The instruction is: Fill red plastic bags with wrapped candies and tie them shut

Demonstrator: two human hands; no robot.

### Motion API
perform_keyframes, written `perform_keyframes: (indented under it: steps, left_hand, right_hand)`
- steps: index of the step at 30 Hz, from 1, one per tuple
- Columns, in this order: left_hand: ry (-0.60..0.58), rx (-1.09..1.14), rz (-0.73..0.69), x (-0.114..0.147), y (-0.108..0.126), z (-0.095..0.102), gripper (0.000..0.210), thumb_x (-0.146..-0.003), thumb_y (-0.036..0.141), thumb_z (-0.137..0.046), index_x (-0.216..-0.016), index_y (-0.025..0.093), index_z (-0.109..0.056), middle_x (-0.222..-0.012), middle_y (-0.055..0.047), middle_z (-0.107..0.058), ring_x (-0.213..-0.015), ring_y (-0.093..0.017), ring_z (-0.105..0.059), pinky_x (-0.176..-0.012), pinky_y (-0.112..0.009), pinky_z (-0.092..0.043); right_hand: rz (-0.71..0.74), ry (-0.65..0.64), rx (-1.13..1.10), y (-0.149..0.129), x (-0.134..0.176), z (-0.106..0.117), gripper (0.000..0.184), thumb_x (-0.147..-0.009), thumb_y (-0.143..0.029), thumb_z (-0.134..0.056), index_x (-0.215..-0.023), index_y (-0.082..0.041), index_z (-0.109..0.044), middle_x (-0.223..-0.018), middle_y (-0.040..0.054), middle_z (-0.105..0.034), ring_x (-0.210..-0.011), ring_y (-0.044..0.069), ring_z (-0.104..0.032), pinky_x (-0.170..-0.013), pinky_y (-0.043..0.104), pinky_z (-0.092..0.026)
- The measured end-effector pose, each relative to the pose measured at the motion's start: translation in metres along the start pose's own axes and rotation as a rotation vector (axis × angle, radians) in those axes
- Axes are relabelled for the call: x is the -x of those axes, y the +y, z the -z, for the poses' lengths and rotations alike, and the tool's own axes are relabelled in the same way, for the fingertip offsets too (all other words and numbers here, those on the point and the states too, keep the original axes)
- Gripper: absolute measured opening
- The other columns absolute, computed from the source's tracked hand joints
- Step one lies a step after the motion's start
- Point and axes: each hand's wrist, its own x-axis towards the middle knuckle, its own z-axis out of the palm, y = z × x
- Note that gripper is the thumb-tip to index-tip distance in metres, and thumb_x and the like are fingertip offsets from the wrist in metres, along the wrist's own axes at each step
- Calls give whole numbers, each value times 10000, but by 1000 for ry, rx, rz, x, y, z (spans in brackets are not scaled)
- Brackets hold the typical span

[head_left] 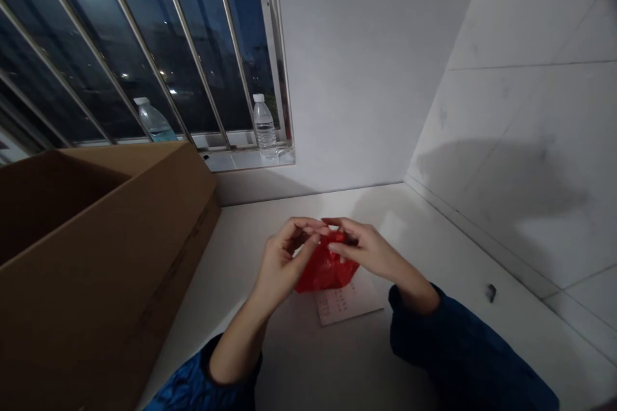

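A crumpled red plastic bag [324, 273] hangs between my two hands, just above the white surface. At its upper left edge, my left hand [289, 249] is closed, with thumb and fingertips together on the plastic. My right hand [362, 245] grips the bag's gathered top from the other side, fingers bent around it. The fingertips of both hands almost meet. Below the bag lies a pale pink printed booklet or card [349, 305], its upper part covered by the bag.
An open cardboard box [159, 250] stands on the left of the white surface [299, 359]. Clear plastic bottles stand on the sill, one to the right [264, 125] and one behind the box [155, 121]. A small dark object [490, 293] lies near the tiled wall.
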Motion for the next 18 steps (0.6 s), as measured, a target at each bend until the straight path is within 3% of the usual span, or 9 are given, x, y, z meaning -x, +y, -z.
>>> perform_keyframes:
  steps: [3, 6, 8, 9, 10, 12, 13, 14, 18]
  left_hand:
    - [-54, 64, -79, 3, -4, -4, 326, -947, 261, -578, -1264, 244, -503, -1287, -104, -604, -1098, -196, -637, -972, -354, -510]
    - [-34, -137, -177, 3, -27, -3, 886, -788, 324, -776, -1478, 331, -220, -1551, -133, -305, -1306, -278, -488, -1097, -489, -409]
    - [-117, -333, -127, 5, -45, -7, 1213, -620, 367, -890, -1527, 316, -87, -1577, -171, -245, -1358, -346, -415, -1093, -549, -386]
    - [-172, -402, -82, 6, -53, -11, 1205, -594, 371, -898, -1524, 286, -136, -1535, -185, -331, -1320, -361, -451, -1053, -552, -418]
    - [-215, -446, -46, 9, -58, -16, 1039, -627, 357, -870, -1477, 250, -281, -1436, -180, -467, -1235, -354, -524, -995, -531, -461]
    - [-253, -491, -15, 15, -60, -22, 435, -756, 277, -733, -1158, 193, -589, -1116, -113, -665, -990, -284, -635, -873, -440, -511]
    - [-255, -496, -13, 19, -56, -23, 170, -803, 230, -653, -963, 179, -635, -956, -74, -686, -876, -239, -644, -818, -384, -514]
    - [-245, -484, -16, 24, -49, -20, 46, -833, 198, -587, -821, 170, -622, -836, -43, -673, -793, -200, -635, -771, -333, -508]
    - [-105, -396, -2, 63, 4, 25, 225, -914, 228, -488, -716, 158, -570, -700, 6, -616, -646, -123, -583, -633, -224, -477]
  right_hand:
    - [19, 14, -64, 9, -6, -12, 122, -893, -276, -607, -973, -193, -646, -731, -32, -620, -577, 108, -616, -561, 238, -482]
    - [7, 143, -154, 5, -5, -12, 173, -888, -354, -627, -872, -181, -628, -712, -31, -616, -562, 101, -601, -582, 243, -495]
    - [-11, 165, -239, -3, -3, -14, 216, -884, -396, -636, -874, -180, -628, -701, -27, -620, -554, 99, -590, -563, 237, -491]
    - [-16, 144, -273, -9, 0, -15, 224, -886, -403, -635, -861, -181, -627, -687, -27, -621, -544, 98, -586, -547, 233, -484]
    - [-14, 112, -291, -14, 2, -17, 226, -889, -402, -635, -839, -182, -625, -673, -26, -623, -540, 98, -586, -543, 231, -482]
    - [16, 45, -282, -26, 9, -21, 216, -899, -386, -632, -819, -185, -625, -657, -26, -627, -557, 102, -602, -569, 233, -495]
    - [35, 21, -264, -32, 13, -21, 199, -907, -375, -628, -841, -188, -632, -666, -25, -631, -580, 105, -616, -597, 236, -506]
    - [54, 10, -244, -36, 17, -20, 175, -914, -366, -623, -891, -193, -641, -683, -26, -633, -606, 107, -627, -626, 238, -516]
    - [107, 93, -151, -42, 31, 4, 220, -940, -364, -591, -1124, -243, -606, -729, -36, -618, -640, 110, -635, -638, 230, -537]
